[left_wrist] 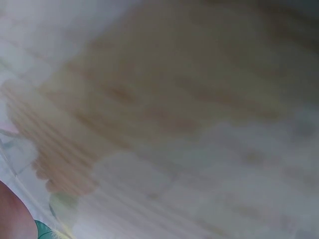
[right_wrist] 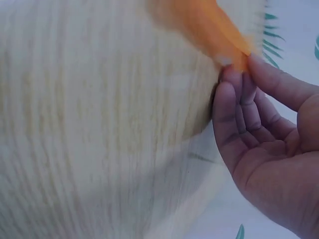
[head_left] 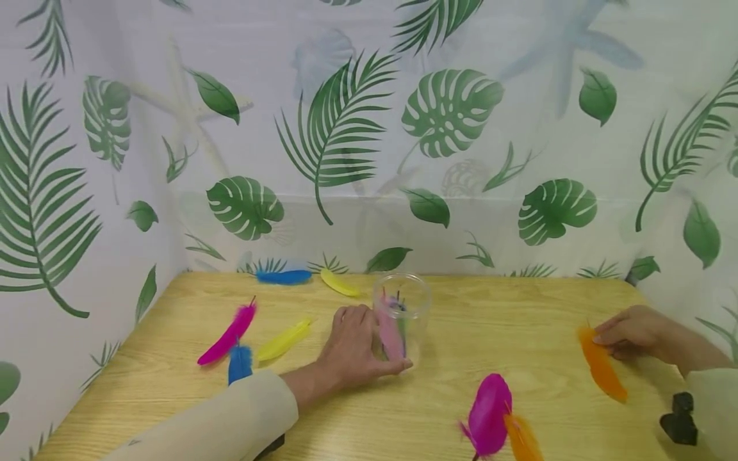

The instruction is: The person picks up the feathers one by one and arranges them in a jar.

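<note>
My left hand (head_left: pixel 354 342) holds a clear plastic cup (head_left: pixel 418 326) from its left side, thumb low at the front and fingers toward the back. Inside the cup stand a pink feather (head_left: pixel 390 333) and darker feathers, partly covered by the pink one. Off to the right, my right hand (head_left: pixel 640 336) pinches an orange feather (head_left: pixel 599 365) near its quill end, between thumb and fingertips. In the right wrist view the same orange feather (right_wrist: pixel 204 25) points up and away from the fingertips. The left wrist view is badly blurred.
Left of the cup lie a magenta feather (head_left: pixel 230 334), blue feathers (head_left: pixel 284 276) and yellow feathers (head_left: pixel 285 340). Nearer the front, a magenta feather (head_left: pixel 489 413) and another orange feather (head_left: pixel 523 438) lie together. A leaf-patterned cloth (head_left: pixel 369 224) borders the wooden table (head_left: pixel 507 333) behind and at the sides.
</note>
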`<control>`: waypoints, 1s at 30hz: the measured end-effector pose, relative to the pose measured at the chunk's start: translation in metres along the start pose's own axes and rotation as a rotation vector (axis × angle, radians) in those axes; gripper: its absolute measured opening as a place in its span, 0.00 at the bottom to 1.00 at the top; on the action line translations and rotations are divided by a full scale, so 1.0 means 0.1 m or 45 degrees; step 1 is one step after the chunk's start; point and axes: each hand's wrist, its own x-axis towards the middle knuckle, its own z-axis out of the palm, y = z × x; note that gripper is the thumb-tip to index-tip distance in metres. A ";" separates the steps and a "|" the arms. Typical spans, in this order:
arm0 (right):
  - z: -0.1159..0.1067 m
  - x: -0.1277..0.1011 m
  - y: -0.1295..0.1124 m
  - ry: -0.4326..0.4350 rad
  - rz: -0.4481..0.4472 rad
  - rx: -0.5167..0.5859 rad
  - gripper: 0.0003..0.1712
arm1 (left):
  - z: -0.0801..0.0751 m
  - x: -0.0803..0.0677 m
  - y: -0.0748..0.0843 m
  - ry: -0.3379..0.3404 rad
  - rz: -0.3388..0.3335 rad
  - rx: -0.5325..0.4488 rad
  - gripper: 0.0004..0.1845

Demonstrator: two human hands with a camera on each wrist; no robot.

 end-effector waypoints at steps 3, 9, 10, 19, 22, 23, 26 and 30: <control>-0.07 -0.02 0.06 -0.031 0.032 0.193 0.21 | 0.01 0.00 0.01 -0.001 0.001 0.013 0.39; -0.15 -0.04 0.08 -0.040 0.001 0.327 0.17 | 0.00 0.01 0.02 -0.009 -0.007 0.022 0.39; -0.15 -0.04 0.08 -0.047 -0.015 0.341 0.16 | 0.00 0.01 0.02 -0.008 -0.006 0.024 0.39; -0.10 -0.01 0.08 -0.050 -0.110 0.510 0.09 | 0.00 0.01 0.02 -0.008 -0.012 0.014 0.38; -0.09 0.01 0.06 -0.012 -0.105 0.542 0.08 | 0.01 0.01 0.01 -0.006 -0.012 0.017 0.38; -0.09 0.01 0.05 -0.002 -0.108 0.547 0.08 | 0.01 0.01 0.01 -0.004 -0.011 0.019 0.38; -0.09 0.02 0.04 0.028 -0.108 0.571 0.08 | 0.03 0.00 0.00 0.001 -0.009 0.021 0.38; -0.07 0.03 0.03 0.028 -0.106 0.625 0.11 | 0.05 -0.01 -0.01 0.013 -0.002 0.012 0.38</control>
